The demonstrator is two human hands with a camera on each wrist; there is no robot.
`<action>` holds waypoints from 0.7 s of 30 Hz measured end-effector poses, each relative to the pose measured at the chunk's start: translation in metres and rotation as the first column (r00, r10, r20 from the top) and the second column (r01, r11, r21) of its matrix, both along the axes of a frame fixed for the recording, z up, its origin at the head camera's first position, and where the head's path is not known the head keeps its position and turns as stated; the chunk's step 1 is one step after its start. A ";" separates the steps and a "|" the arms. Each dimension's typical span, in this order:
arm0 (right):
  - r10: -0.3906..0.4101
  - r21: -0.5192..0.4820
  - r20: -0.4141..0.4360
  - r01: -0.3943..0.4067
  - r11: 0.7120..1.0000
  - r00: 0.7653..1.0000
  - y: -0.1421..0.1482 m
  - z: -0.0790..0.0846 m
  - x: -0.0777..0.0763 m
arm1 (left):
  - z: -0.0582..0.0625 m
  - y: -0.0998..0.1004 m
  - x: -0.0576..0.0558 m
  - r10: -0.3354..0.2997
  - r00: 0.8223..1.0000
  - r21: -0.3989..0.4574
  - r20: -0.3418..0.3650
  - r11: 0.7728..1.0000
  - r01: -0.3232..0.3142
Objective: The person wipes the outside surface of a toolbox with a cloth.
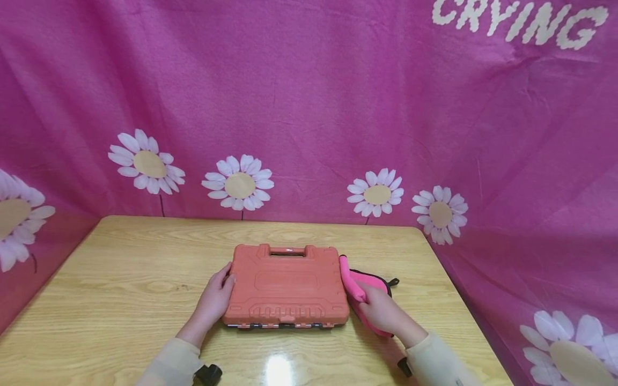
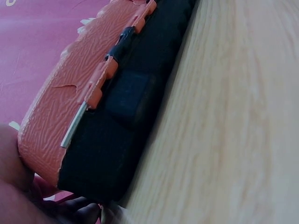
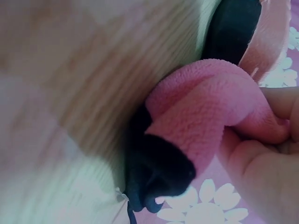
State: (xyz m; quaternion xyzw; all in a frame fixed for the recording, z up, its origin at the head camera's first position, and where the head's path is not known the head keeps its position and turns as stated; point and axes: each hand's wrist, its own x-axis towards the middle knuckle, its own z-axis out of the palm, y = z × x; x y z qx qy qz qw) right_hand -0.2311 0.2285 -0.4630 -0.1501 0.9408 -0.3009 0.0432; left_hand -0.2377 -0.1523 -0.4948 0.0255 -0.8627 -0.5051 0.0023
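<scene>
An orange-red plastic tool case (image 1: 287, 281) with a black base lies flat on the wooden table, its carry handle at the far side. My left hand (image 1: 214, 297) holds the case's left side, thumb at the lid's edge; in the left wrist view its fingers (image 2: 16, 158) are around the corner, partly hidden. On the other side, my right hand (image 1: 381, 311) pinches a folded-over edge of a pink fleecy cloth (image 1: 352, 281) with black trim and a small black loop. This fold stands right beside the case's right side. The right wrist view shows the cloth (image 3: 205, 107) bunched between thumb and fingers.
The wooden table (image 1: 145, 257) ends at a pink curtain (image 1: 289, 107) printed with daisies. Metal hinge pins and latches (image 1: 287, 325) run along the case's near edge. Dark wrist-worn pieces (image 1: 208, 374) show beside the sleeves.
</scene>
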 end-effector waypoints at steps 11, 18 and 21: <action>0.038 -0.003 0.004 -0.038 0.999 0.999 0.007 0.001 0.029 | 0.000 0.000 0.000 0.003 1.000 -0.010 0.003 1.000 -0.003; 0.032 -0.002 -0.025 -0.032 0.999 0.999 0.011 -0.001 0.049 | 0.000 0.000 0.000 0.002 1.000 -0.004 0.011 1.000 -0.002; 0.048 -0.005 -0.054 -0.049 0.999 0.997 0.013 -0.003 0.055 | 0.000 0.000 0.000 0.002 1.000 -0.004 0.010 1.000 -0.002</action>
